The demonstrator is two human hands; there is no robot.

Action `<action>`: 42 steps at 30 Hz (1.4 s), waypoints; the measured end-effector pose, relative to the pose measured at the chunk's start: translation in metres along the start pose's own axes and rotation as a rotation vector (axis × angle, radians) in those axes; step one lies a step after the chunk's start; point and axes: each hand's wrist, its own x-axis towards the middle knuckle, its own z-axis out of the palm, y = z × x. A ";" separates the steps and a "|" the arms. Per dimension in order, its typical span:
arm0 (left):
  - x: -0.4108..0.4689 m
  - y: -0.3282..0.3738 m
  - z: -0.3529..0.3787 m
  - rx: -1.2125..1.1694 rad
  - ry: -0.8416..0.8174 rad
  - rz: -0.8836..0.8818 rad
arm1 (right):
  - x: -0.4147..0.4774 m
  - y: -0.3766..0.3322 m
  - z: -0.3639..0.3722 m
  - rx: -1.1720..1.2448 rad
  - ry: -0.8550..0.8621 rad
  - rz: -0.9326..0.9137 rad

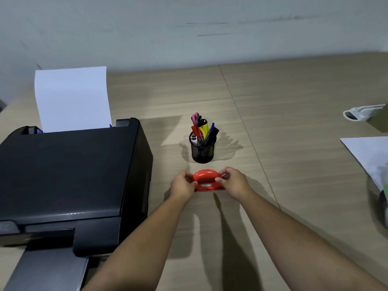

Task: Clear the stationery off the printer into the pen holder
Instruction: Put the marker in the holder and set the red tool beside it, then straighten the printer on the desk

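A red hole punch (206, 180) rests on the wooden desk just in front of the pen holder. My left hand (182, 186) grips its left end and my right hand (233, 181) grips its right end. The black mesh pen holder (202, 151) stands behind it, packed with several pens, a yellow cutter, pink-handled scissors and markers. The black printer (69, 175) fills the left side; its flat lid is bare, and white paper (72, 99) stands in its rear feed.
A white sheet (369, 156) lies at the right edge with a dark, blurred object below it. A white stapler-like item (359, 114) sits at the far right. The printer's output tray (50, 269) juts toward me at bottom left. A pale wall backs the desk.
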 end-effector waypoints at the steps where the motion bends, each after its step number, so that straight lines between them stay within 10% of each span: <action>1: -0.004 0.006 -0.001 0.018 0.001 0.006 | -0.001 -0.004 -0.003 0.014 0.023 0.002; 12: -0.087 0.111 -0.130 0.234 0.224 0.560 | -0.039 -0.154 -0.036 0.338 0.240 -0.366; 28: -0.085 -0.153 -0.396 0.335 0.610 0.164 | -0.170 -0.178 0.152 0.381 0.157 -0.162; 42: -0.075 -0.203 -0.409 -0.176 0.411 0.144 | -0.206 -0.177 0.193 0.061 0.463 -0.095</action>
